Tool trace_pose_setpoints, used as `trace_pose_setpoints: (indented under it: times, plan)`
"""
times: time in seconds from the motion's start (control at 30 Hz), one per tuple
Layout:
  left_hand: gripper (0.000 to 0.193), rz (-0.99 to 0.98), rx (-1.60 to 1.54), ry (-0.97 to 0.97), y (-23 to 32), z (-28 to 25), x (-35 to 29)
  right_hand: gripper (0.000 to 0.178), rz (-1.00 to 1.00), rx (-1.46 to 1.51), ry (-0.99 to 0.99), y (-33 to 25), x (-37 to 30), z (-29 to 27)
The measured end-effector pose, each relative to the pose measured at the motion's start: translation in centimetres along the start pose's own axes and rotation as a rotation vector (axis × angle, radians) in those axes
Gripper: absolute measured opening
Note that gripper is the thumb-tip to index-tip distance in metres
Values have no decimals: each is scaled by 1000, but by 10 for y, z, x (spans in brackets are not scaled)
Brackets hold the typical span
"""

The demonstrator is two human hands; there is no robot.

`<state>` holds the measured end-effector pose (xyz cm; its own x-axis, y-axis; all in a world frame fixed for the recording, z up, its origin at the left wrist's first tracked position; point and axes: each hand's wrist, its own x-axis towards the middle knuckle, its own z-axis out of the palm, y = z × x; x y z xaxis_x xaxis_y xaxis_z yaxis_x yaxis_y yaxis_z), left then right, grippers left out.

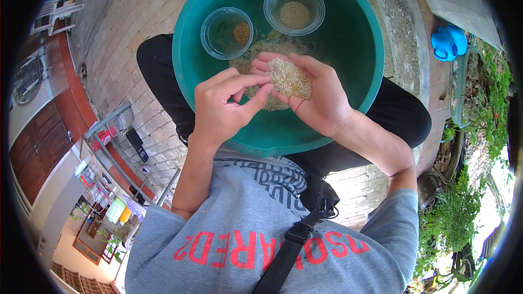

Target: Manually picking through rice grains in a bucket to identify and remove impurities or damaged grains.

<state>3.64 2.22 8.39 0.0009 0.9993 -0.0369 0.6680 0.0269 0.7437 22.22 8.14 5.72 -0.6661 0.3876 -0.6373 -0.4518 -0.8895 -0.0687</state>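
Observation:
My right hand (330,104) is turned palm up and cupped over a green basin (354,49), with a small heap of pale rice grains (290,79) lying in it. At the heap's left edge, my left hand (222,103) pinches thumb and forefinger together; anything between the tips is too small to make out. Below both hands, more grain (256,54) is spread on the basin's floor. Two clear plastic bowls stand at the far side of the basin. The left bowl (210,37) holds a few golden-brown grains (242,32), and the right bowl (271,10) a pale, finer pile (295,15).
The basin sits between my legs, above brick paving (117,38). Off to the right are a blue watering can (448,42) and green plants (455,207). A metal rack (117,158) and a wooden door (41,144) show at the left. A black strap (297,234) crosses my grey shirt.

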Motion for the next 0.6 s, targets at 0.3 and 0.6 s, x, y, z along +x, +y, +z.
trace_pose_setpoints:
  times: [0.3, 0.6]
  plan:
    - [21, 45, 40, 52, 1, 8, 1, 47, -23, 27, 15, 1, 0, -1]
    - [16, -128, -187, 48, -10, 11, -1, 49, -9, 62, 2, -2, -1, 4]
